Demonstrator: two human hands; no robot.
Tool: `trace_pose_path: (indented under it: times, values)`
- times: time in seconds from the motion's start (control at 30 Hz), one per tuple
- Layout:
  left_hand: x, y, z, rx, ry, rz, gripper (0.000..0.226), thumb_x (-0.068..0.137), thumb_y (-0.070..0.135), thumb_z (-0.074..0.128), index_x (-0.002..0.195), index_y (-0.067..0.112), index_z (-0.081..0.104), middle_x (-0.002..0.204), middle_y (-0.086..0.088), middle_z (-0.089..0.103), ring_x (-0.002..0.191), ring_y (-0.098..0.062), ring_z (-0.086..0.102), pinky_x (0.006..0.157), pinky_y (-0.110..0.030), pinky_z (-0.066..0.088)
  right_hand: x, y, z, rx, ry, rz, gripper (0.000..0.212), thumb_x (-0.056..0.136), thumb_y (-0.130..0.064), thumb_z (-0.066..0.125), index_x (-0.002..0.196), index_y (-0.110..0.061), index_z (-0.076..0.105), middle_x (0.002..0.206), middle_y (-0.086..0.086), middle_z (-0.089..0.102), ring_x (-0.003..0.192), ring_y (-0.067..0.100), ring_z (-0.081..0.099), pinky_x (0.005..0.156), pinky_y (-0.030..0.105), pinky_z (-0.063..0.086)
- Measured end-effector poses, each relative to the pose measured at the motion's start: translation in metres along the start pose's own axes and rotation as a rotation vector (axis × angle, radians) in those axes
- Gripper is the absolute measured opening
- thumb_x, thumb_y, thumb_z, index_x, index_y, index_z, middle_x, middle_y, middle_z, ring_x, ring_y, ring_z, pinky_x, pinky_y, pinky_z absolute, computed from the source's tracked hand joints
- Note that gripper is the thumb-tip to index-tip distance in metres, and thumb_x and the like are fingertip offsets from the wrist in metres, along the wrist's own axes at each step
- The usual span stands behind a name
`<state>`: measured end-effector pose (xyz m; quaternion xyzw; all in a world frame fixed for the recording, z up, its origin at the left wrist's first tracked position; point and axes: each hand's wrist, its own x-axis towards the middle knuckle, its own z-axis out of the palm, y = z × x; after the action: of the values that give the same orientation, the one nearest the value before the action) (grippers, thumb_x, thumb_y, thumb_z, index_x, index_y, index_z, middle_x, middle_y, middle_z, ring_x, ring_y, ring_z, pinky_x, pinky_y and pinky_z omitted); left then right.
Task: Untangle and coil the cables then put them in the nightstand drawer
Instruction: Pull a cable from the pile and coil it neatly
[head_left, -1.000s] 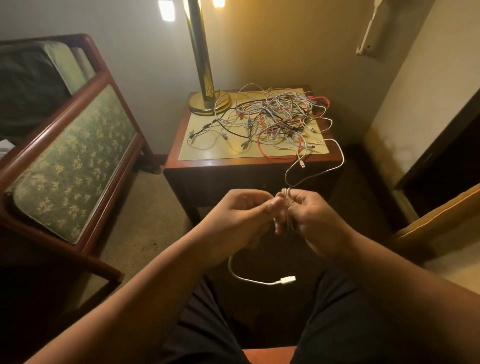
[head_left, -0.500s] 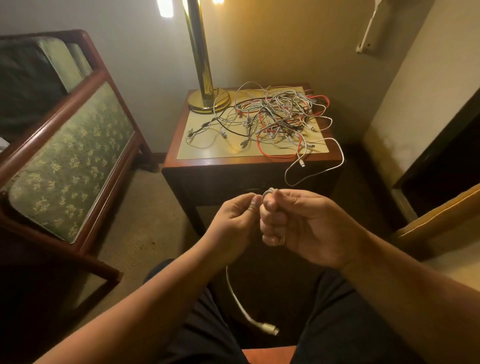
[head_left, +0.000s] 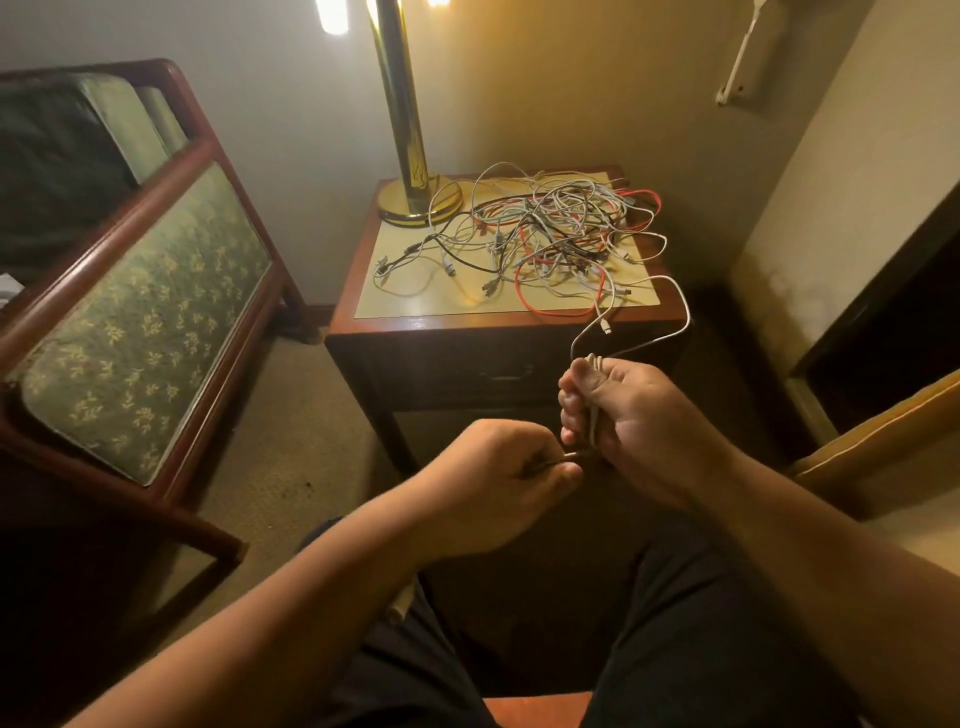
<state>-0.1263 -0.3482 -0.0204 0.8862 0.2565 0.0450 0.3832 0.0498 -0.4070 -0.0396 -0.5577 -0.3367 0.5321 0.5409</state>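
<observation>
Both hands (head_left: 571, 441) — white cable (head_left: 592, 410) gripped

I can read no text, label, brand or number anywhere in this view. The cable plugs on the table (head_left: 498, 304) are too small and blurred for me to make out any marking.

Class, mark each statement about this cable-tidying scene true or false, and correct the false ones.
1. The right hand grips a coiled white cable. True.
2. The nightstand top is bare. False: a cable tangle lies there.
3. A brass lamp stands on the nightstand. True.
4. The left hand is open and empty. False: its fingers pinch the cable's end.
5. The drawer is pulled open. False: it is shut.
</observation>
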Motion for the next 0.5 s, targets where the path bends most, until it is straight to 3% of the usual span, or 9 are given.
trace_pose_path:
  times: [0.13, 0.2, 0.33, 0.4, 0.5]
  values:
    - [0.001, -0.007, -0.024, 0.123, 0.03, 0.101, 0.007, 0.099, 0.027, 0.062, 0.093, 0.028, 0.066, 0.076, 0.015, 0.061, 0.069, 0.001, 0.061, 0.057, -0.013, 0.046, -0.005, -0.006, 0.001, -0.311, -0.044, -0.008, 0.033, 0.106, -0.031, 0.044, 0.099, -0.005, 0.064, 0.079, 0.003, 0.066, 0.073, 0.014, 0.067, 0.071, 0.026, 0.058]
    - [0.001, -0.014, -0.034, 0.136, 0.146, 0.183, 0.007, 0.098, 0.024, 0.062, 0.094, 0.029, 0.065, 0.075, 0.017, 0.059, 0.07, 0.002, 0.062, 0.057, -0.013, 0.045, -0.007, -0.006, 0.003, -0.407, -0.113, -0.005, 0.036, 0.107, -0.032, 0.043, 0.099, -0.003, 0.063, 0.08, 0.006, 0.066, 0.073, 0.016, 0.067, 0.072, 0.028, 0.06]
    - [0.003, -0.027, -0.043, 0.103, 0.427, 0.317, 0.028, 0.097, 0.037, 0.053, 0.101, 0.015, 0.07, 0.084, 0.011, 0.066, 0.078, -0.004, 0.068, 0.063, -0.016, 0.053, -0.008, -0.005, 0.004, -0.151, -0.403, 0.164, 0.049, 0.102, -0.048, 0.043, 0.095, -0.005, 0.064, 0.073, 0.004, 0.057, 0.068, 0.017, 0.059, 0.067, 0.032, 0.056]
    - [0.004, -0.026, -0.038, -0.115, 0.448, 0.264, 0.024, 0.097, 0.031, 0.054, 0.101, 0.012, 0.067, 0.088, 0.005, 0.068, 0.083, -0.008, 0.069, 0.069, -0.018, 0.054, -0.01, -0.009, 0.004, 0.072, -0.569, 0.219, 0.049, 0.099, -0.051, 0.043, 0.094, -0.006, 0.064, 0.074, 0.006, 0.051, 0.067, 0.018, 0.053, 0.066, 0.032, 0.052]
    - [0.004, -0.014, -0.023, -0.718, 0.297, 0.11, 0.021, 0.098, 0.016, 0.054, 0.104, -0.003, 0.061, 0.1, -0.019, 0.069, 0.09, -0.024, 0.071, 0.076, -0.035, 0.06, -0.014, -0.015, 0.003, 0.269, -0.692, 0.247, 0.032, 0.101, -0.033, 0.046, 0.093, -0.005, 0.06, 0.075, 0.008, 0.043, 0.066, 0.018, 0.047, 0.063, 0.031, 0.048]
